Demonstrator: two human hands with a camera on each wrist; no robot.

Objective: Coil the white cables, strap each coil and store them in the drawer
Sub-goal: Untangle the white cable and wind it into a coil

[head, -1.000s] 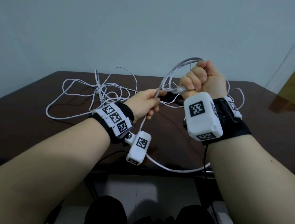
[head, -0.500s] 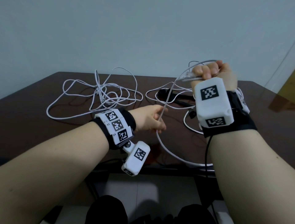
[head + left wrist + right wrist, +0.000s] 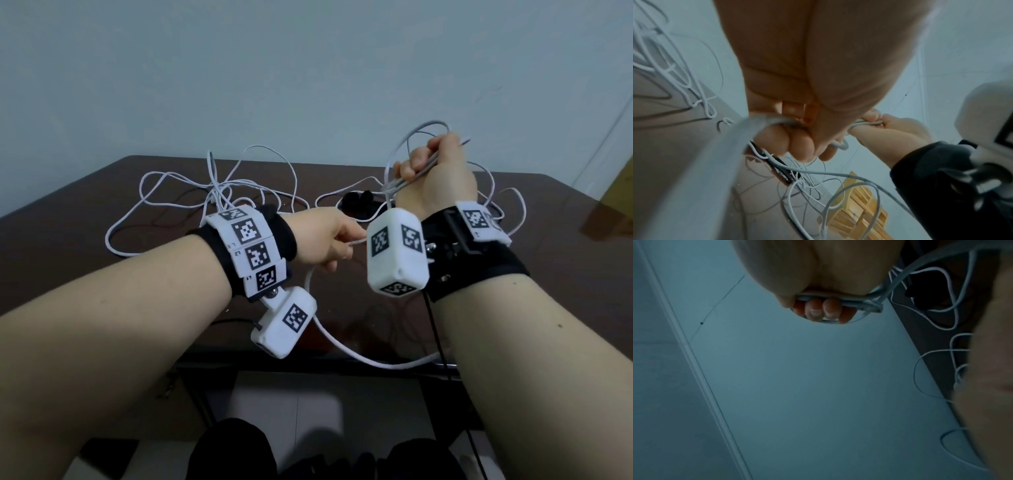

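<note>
My right hand point(image 3: 432, 173) is raised above the dark table point(image 3: 68, 219) and grips a bunch of white cable loops point(image 3: 416, 132); in the right wrist view its fingers point(image 3: 824, 309) curl round the strands, with a connector point(image 3: 875, 307) sticking out beside them. My left hand point(image 3: 337, 245) is lower, at the middle, pinching the same white cable point(image 3: 359, 356), which sags over the table's front edge. The left wrist view has the curled fingers point(image 3: 797, 144) closed on the cable point(image 3: 748, 129). A second white cable point(image 3: 191, 192) lies tangled at the back left.
Black straps point(image 3: 358, 200) lie on the table behind my hands, among loose cable loops. A yellow wooden piece of furniture point(image 3: 620, 192) stands at the far right. The wall rises right behind the table. My knees show below the front edge.
My left hand slid right along the cable, toward the right wrist. My right hand turned and shifted right, still raised, with more loops gathered in its grip.
</note>
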